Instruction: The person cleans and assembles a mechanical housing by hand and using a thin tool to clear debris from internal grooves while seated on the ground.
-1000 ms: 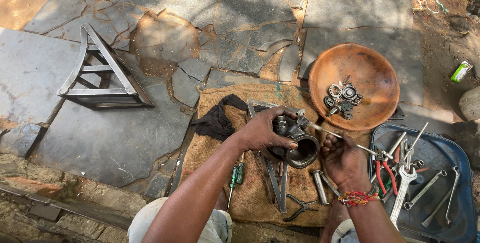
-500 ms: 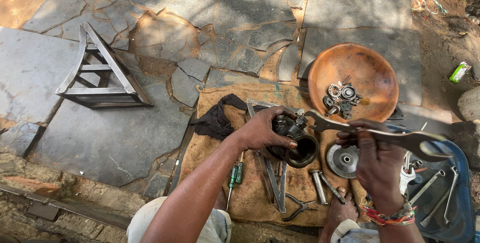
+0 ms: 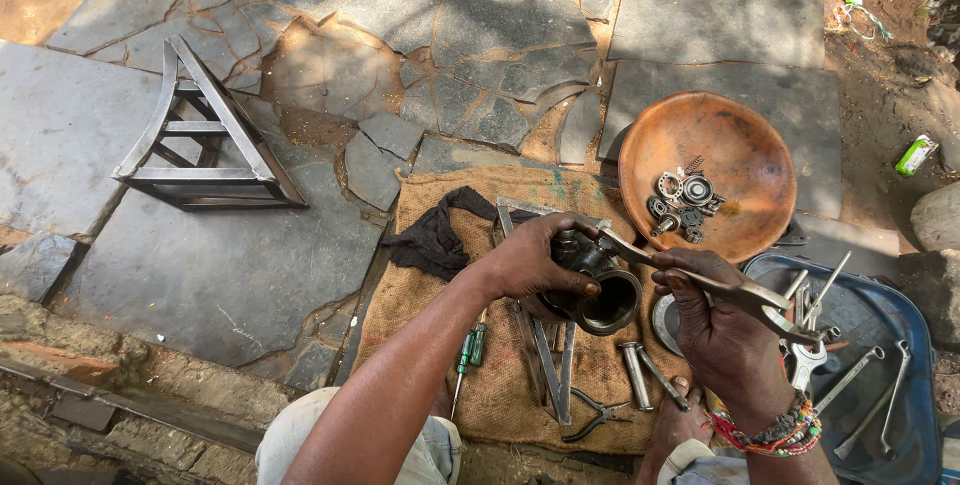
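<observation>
Stone paving, burlap mat [image 3: 600, 385], left hand [image 3: 530, 260] grasping engine part [image 3: 600, 290], right hand [image 3: 725, 330] grasping spanner [image 3: 720, 287]

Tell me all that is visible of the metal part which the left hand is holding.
The metal part is a dark, greasy cylinder-like housing with a round open mouth toward the camera. It is held above the burlap cloth. The left hand grasps it from the left; the wrench in the right hand reaches its top.

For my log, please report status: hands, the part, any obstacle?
Left hand grips metal housing. Right hand holds spanner on it. Nothing blocking.
</observation>
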